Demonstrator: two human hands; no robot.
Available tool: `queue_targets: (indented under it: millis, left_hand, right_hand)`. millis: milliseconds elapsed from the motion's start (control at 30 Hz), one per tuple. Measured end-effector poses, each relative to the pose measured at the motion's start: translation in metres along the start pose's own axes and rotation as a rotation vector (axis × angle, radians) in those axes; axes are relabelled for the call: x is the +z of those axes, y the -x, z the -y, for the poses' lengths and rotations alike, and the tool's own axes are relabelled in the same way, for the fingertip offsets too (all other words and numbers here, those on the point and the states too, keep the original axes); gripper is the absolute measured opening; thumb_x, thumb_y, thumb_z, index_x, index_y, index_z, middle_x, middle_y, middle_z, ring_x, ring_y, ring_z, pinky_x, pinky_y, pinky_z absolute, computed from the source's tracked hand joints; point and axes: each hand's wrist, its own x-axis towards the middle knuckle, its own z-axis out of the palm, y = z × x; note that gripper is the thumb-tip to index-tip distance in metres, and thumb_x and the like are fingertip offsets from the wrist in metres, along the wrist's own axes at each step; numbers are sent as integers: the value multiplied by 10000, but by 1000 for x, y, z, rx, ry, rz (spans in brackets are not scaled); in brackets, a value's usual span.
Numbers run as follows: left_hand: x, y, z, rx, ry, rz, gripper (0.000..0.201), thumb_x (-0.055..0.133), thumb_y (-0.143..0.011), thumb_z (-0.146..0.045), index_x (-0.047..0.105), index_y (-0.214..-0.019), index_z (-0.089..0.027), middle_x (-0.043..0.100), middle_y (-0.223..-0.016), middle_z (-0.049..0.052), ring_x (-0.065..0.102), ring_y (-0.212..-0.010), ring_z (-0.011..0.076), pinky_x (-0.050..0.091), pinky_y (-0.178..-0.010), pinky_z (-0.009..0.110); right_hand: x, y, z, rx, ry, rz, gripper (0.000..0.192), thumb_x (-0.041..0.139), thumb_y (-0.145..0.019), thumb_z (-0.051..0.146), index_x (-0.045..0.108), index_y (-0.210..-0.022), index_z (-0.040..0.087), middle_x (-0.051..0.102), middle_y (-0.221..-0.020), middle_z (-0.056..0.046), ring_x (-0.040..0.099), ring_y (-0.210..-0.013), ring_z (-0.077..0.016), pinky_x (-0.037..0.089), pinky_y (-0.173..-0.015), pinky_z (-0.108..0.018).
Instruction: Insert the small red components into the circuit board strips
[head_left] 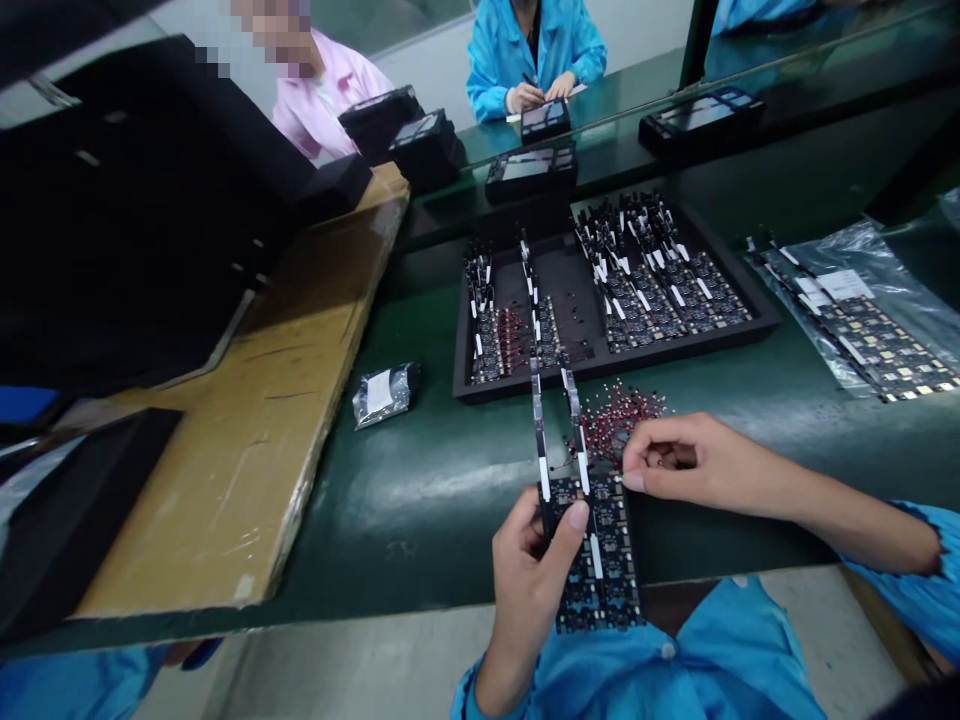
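My left hand (529,575) grips a long black circuit board strip (600,560) near the table's front edge, thumb pressed on its top face. My right hand (690,465) is pinched at the strip's right edge, fingertips touching it beside a heap of small red parts (619,415) on the green mat. Whether a red part sits between those fingers is hidden. Behind the heap lies a black tray (750,325) with several more board strips, some lying flat, some standing on edge.
A clear bag of boards (862,320) lies at the right. A small silver packet (384,393) and a brown board (247,440) lie left of the tray, black cases beyond. Two people sit across the green bench, with black devices (531,170) in front of them.
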Motion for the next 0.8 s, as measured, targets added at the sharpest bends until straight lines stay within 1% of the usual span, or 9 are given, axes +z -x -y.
queue_targets:
  millis: [133, 567, 667, 800]
  left_hand:
    - [-1, 0, 0, 3, -2, 6, 287, 814, -729, -380, 788, -901, -152, 792, -616, 75, 664, -454, 223, 531, -388, 230]
    - [-2, 0, 2, 17, -38, 5, 271, 805, -741, -369, 791, -902, -150, 766, -605, 60, 660, -480, 223, 536, -414, 234]
    - [-2, 0, 2, 19, -42, 8, 274, 800, -745, -370, 788, -907, -151, 774, -614, 64, 667, -485, 228, 537, -415, 234]
    - [-2, -1, 2, 17, -41, 7, 256, 804, -740, -369, 786, -875, -153, 757, -594, 51, 666, -483, 225, 533, -420, 230]
  right_hand:
    - [0, 0, 0, -1, 16, -4, 203, 712, -874, 404, 687, -832, 206, 614, -743, 16, 510, -672, -142, 404, -616, -272]
    - [-1, -1, 2, 11, 23, -1, 200, 715, -865, 400, 684, -831, 205, 600, -733, 19, 490, -664, -140, 390, -602, -272]
    - [-1, -1, 2, 18, 33, -7, 195, 712, -861, 404, 688, -821, 215, 591, -716, 21, 486, -652, -145, 388, -592, -275]
    - [-1, -3, -1, 12, 23, -14, 174, 750, -811, 429, 714, -788, 261, 612, -696, 17, 495, -629, -159, 392, -559, -280]
